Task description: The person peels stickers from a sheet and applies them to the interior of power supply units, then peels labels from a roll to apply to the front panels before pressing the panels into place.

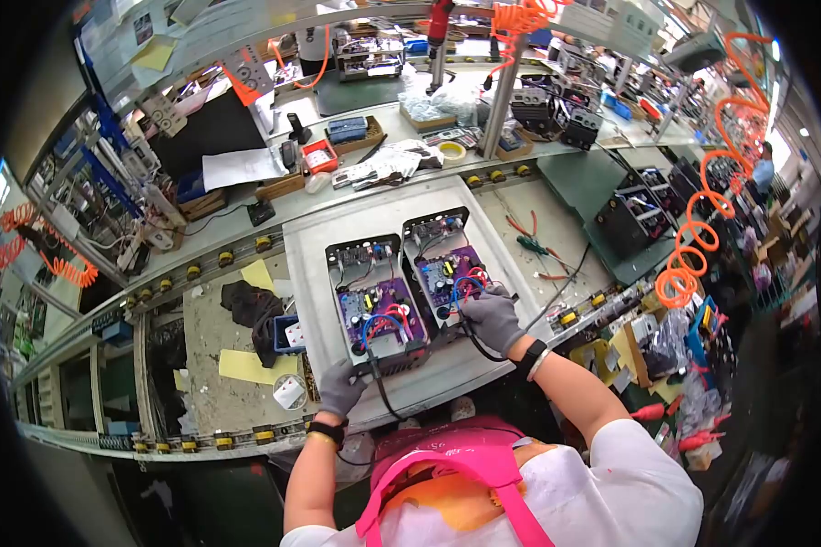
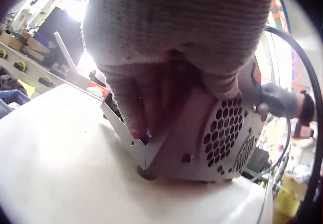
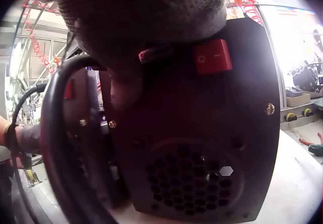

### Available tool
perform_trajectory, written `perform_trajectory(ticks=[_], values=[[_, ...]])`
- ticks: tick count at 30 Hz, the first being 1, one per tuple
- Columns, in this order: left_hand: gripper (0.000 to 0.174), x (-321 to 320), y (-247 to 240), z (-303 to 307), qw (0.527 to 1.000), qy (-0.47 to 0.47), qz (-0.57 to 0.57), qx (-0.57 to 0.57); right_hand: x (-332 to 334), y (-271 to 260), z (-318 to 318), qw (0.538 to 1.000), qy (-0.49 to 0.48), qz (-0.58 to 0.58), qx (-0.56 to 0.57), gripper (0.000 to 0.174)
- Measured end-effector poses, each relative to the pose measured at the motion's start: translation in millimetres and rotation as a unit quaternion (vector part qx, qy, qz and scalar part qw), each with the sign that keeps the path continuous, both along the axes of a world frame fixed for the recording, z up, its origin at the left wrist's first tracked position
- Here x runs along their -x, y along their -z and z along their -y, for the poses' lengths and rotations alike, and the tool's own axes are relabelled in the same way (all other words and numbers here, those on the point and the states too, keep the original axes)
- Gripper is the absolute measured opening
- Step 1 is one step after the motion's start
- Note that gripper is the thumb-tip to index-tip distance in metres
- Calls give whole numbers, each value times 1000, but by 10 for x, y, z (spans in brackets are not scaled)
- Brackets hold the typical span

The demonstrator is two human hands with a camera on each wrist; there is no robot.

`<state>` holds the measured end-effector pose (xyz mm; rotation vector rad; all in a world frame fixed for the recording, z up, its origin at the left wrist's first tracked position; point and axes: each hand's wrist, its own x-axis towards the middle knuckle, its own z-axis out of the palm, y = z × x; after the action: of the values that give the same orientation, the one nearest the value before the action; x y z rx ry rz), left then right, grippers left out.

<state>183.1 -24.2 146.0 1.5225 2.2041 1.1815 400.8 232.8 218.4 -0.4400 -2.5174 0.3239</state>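
Observation:
Two open-topped black device casings with purple circuit boards stand side by side in the head view, the left casing (image 1: 401,357) and the right casing (image 1: 436,239). My gloved left hand (image 1: 342,390) grips the near left corner of the left casing; in the left wrist view its fingers (image 2: 133,110) curl over the metal edge beside a honeycomb vent (image 2: 223,130). At the right casing's near end, my gloved right hand (image 1: 495,319) holds the top of the end panel (image 3: 202,113), a finger against its face near a red switch (image 3: 213,56). Black cables hang from both casings.
A pale board (image 1: 324,232) lies under both casings across the roller rails. Green-handled pliers (image 1: 533,244) lie to its right, a blue bin (image 1: 289,335) and dark cloth (image 1: 249,310) to its left. Coiled orange hoses (image 1: 675,287) hang at right.

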Motion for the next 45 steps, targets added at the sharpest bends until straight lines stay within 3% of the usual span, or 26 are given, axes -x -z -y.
perform_trajectory(ticks=[4,5,6,7,9,11,12,13,15,17,18,19,21,24,25,26,27,28,29,30,31,33,36,39,40,45], values=[[37,-184,-588,309,999,-44,-15,4,-184,-279,-496,990,-88,-94,65,18],[37,-265,-750,321,999,-47,-27,7,-253,-258,-656,976,-66,-135,156,22],[37,-364,-884,329,998,-49,-38,12,-377,-34,-960,966,-64,-126,218,20],[37,-463,-979,319,997,-52,-49,15,-452,-205,-1048,921,-108,-116,357,17],[36,-657,-1065,196,991,-87,-88,48,-660,-63,-1474,904,-103,-114,398,17],[34,-768,-1108,24,985,-98,-105,93,-882,164,-1884,836,-152,-111,515,17],[31,-904,-1047,-77,967,-115,-76,212,-950,317,-2110,792,-178,-107,574,17],[28,-961,-982,-126,964,-117,-74,226,-1000,425,-2197,781,-171,-103,591,18],[29,-1057,-861,-286,971,-127,-68,190,-1129,842,-2513,794,-79,30,602,17],[32,-1144,-731,-493,952,-138,-101,255,-1125,1004,-2743,838,-76,40,539,18],[32,-1190,-717,-622,947,-142,-100,272,-1142,1105,-2965,869,-27,99,484,23],[33,-1228,-712,-727,941,-146,-99,288,-1143,1063,-3046,848,2,89,523,29],[28,-1256,-743,-787,945,-134,-67,292,-1035,1051,-3271,887,110,112,434,31],[29,-1263,-825,-706,977,-122,-23,175,-546,108,-2537,954,166,20,248,31],[31,-1264,-898,-638,980,-127,-32,150,-398,119,-2348,964,110,-39,239,30],[33,-1257,-982,-568,983,-132,-42,125,-216,-158,-1966,956,104,-12,275,29],[35,-1248,-1021,-466,984,-136,-51,101,-78,-80,-1752,960,41,6,276,35],[43,-1222,-949,-301,982,-148,-31,115,75,-178,-1453,979,76,104,161,39],[45,-1188,-999,-229,979,-124,-97,126,257,-161,-1255,954,105,226,166,52],[47,-1153,-1085,-170,972,-99,-164,135,420,50,-1065,952,125,255,119,64],[48,-1099,-1137,-96,960,-73,-229,143,527,150,-832,950,173,252,57,71],[57,-945,-1071,76,954,3,-237,181,587,228,-574,956,257,140,-10,70],[58,-732,-1014,103,933,74,-296,191,475,288,-523,967,237,65,72,64],[61,-501,-768,95,927,131,-307,168,207,369,-429,983,181,28,32,56],[62,-460,-717,99,925,147,-304,172,116,398,-430,988,154,-27,10,44],[64,-389,-692,-157,929,227,-263,131,-120,577,-986,994,-46,-23,-101,25]])
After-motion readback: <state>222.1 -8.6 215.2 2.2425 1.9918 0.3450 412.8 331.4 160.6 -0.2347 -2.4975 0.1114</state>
